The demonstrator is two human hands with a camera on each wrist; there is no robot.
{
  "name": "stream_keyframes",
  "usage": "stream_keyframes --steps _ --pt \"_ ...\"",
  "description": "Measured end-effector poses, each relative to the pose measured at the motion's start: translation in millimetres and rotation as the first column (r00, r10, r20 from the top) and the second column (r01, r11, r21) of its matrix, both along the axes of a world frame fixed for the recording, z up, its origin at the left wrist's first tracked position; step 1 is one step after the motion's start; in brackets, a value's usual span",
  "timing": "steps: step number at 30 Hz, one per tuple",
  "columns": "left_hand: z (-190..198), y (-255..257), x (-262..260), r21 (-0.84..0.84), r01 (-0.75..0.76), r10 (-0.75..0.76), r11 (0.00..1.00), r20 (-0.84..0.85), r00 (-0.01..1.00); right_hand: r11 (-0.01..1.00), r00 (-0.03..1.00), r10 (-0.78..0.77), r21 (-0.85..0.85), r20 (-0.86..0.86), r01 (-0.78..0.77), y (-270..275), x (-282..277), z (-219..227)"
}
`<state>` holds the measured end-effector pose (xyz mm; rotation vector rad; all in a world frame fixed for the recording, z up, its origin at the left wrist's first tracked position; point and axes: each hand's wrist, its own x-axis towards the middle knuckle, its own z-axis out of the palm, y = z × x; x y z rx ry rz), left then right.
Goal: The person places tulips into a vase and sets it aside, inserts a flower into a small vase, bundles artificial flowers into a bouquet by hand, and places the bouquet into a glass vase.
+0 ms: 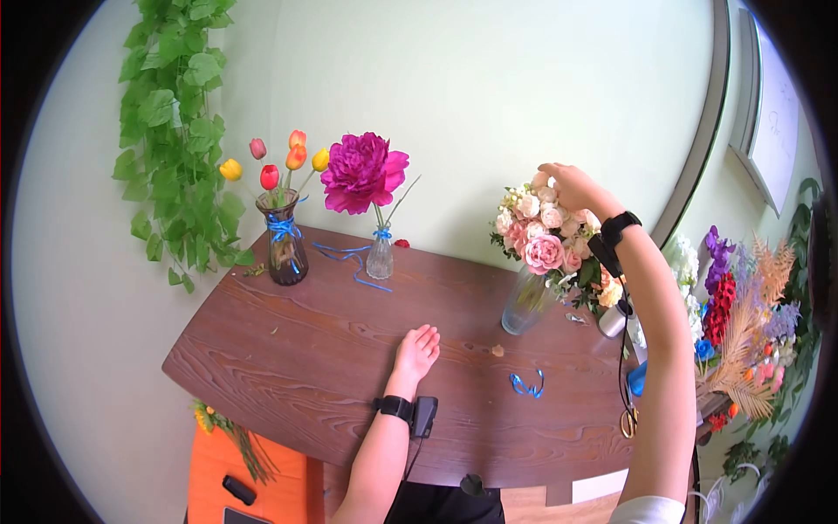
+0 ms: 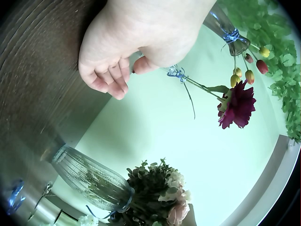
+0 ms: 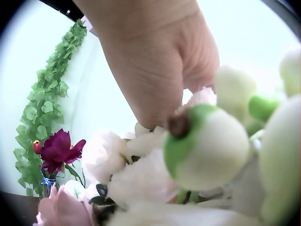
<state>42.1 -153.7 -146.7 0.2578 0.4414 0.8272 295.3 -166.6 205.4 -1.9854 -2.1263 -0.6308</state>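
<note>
My right hand (image 1: 576, 188) reaches over the top of a bouquet of pale pink and cream roses (image 1: 546, 253). The bouquet stands in a tall clear glass vase (image 1: 521, 301). In the right wrist view the right hand (image 3: 150, 70) goes down among the blooms, beside a round cream and green bud (image 3: 211, 150). Its fingertips are hidden there, and I cannot tell whether they pinch a flower. My left hand (image 1: 417, 354) lies at the middle of the table, palm turned up, fingers loosely bent, holding nothing. In the left wrist view that hand (image 2: 122, 52) shows bare fingers.
On the dark wooden table (image 1: 340, 349), a brown vase (image 1: 286, 253) holds tulips beside a small vase (image 1: 380, 259) with a magenta peony (image 1: 365, 172). Blue ribbon (image 1: 527, 384) lies nearer me. Scissors (image 1: 628, 424) and more artificial flowers (image 1: 720, 306) are at the right.
</note>
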Motion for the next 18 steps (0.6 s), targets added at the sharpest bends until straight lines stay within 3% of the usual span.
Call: stream_keyframes --steps 3,18 --pt "4 -2 -1 -0.032 -0.011 0.011 0.999 0.005 1.0 0.992 0.998 -0.057 -0.112 -0.036 0.053 0 2 4" --pt "0 -1 0 -0.016 -0.006 0.006 1.0 -0.001 1.0 0.985 0.988 -0.099 -0.125 0.119 0.114 11 11 4"
